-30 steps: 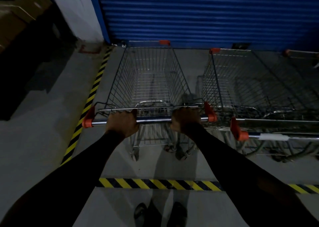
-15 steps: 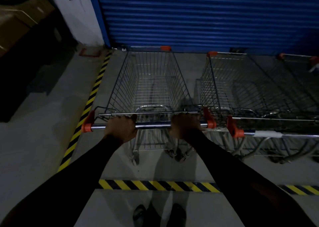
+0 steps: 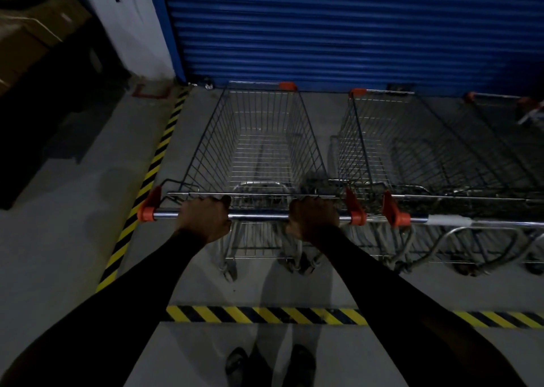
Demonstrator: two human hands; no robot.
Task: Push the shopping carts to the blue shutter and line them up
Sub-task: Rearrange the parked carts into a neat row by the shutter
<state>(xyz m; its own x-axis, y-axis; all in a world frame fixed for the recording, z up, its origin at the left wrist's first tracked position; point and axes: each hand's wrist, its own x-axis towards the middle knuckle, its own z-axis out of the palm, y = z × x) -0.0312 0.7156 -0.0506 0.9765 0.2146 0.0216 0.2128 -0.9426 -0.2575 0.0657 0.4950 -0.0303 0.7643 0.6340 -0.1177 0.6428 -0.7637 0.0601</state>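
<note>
Blue ribbed shutter (image 3: 338, 27) lies straight ahead of both grips along the wire cart (image 3: 259, 151)'s long axis. Left hand (image 3: 204, 220) and right hand (image 3: 313, 219) clasp its chrome handlebar (image 3: 259, 216); the neighbouring parked cart (image 3: 412, 151) stands just right.

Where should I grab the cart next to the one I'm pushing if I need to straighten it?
Probably by its handle bar, coming from the rear, the side facing you. The bar runs level between orange end caps, and the neighbouring cart's basket narrows toward the blue shutter, so the handle end likely gives most leverage.
</note>
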